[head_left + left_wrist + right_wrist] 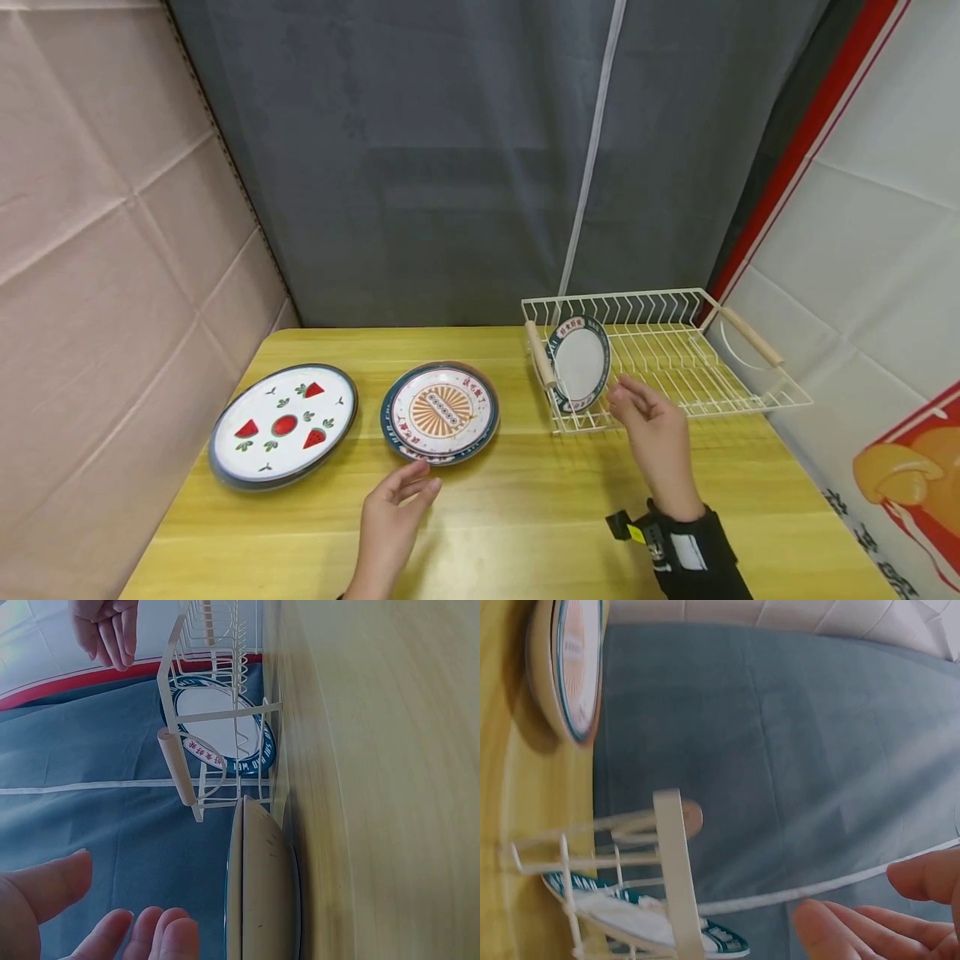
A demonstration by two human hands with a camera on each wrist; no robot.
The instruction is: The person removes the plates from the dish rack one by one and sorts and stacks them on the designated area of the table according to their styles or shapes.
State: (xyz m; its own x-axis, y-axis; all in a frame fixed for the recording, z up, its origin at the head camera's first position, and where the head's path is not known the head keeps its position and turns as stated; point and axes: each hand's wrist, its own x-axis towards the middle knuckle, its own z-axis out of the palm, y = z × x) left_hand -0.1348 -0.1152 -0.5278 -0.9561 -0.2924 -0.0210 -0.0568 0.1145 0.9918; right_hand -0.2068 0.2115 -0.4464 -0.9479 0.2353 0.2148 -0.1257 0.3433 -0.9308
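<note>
Item: left hand, fingers loosely extended and apart, holding nothing, hovering over the yellow table. Directly beyond its fingertips, just short of contact, lies the sunburst plate, flat on the table; the left-wrist view shows its rim edge-on, close ahead of the fingers.

Item: right hand, fingers relaxed and slightly curled, empty. Just to its left and a little beyond stands the white-centred plate, upright on edge in the near-left slots of the white wire dish rack; whether the fingertips touch the rack's front wire cannot be told.

Surroundings: the rack's wooden handle stands between the two plates. Far to the left of the left hand lies a strawberry plate. A grey curtain hangs behind.
</note>
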